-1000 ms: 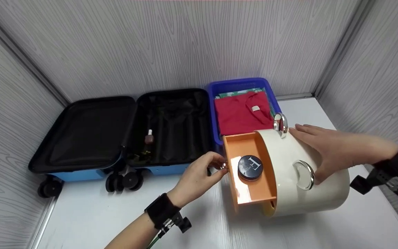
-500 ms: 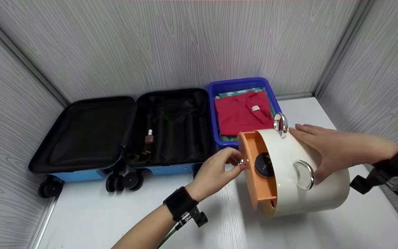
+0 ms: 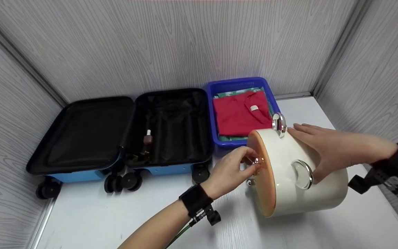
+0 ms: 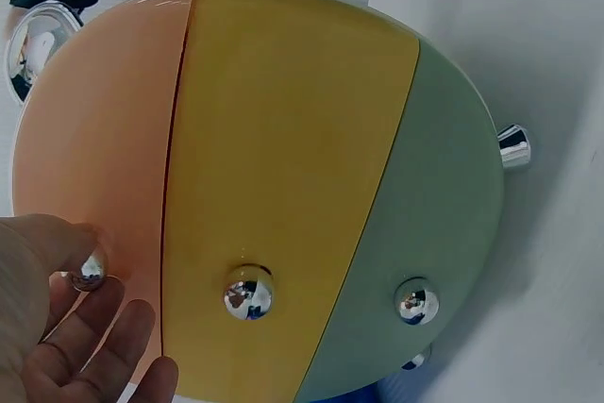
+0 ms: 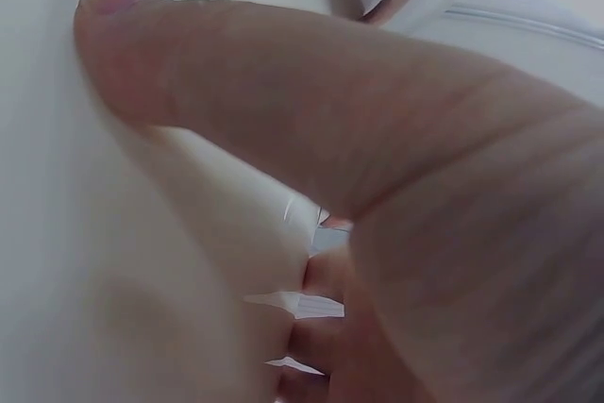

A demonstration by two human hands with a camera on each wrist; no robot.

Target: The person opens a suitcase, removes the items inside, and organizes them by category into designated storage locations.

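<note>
A cream oval storage box [image 3: 302,197] with chrome feet lies on its side at the right of the head view. Its end carries three drawer fronts, an orange drawer [image 4: 104,129], a yellow drawer [image 4: 274,139] and a green drawer [image 4: 444,176], each with a round chrome knob. Thumb and fingers of my left hand [image 3: 231,169] pinch the orange drawer's knob [image 4: 92,271]. That drawer sits flush with its neighbours, its contents hidden. My right hand [image 3: 337,148] rests spread on the box's curved side, thumb [image 5: 118,54] against the cream surface.
An open black-lined blue suitcase [image 3: 171,169] lies at the left, with a nail polish bottle [image 3: 148,139] and something small and gold-coloured inside. Behind the box stands a blue basket [image 3: 211,114] with a folded red shirt [image 3: 235,116] on top. Grey walls [image 3: 171,41] close the back and sides.
My left hand has moved right, pushing the orange drawer into the box; the round black container in it has gone out of sight. The right hand has stayed in place.
</note>
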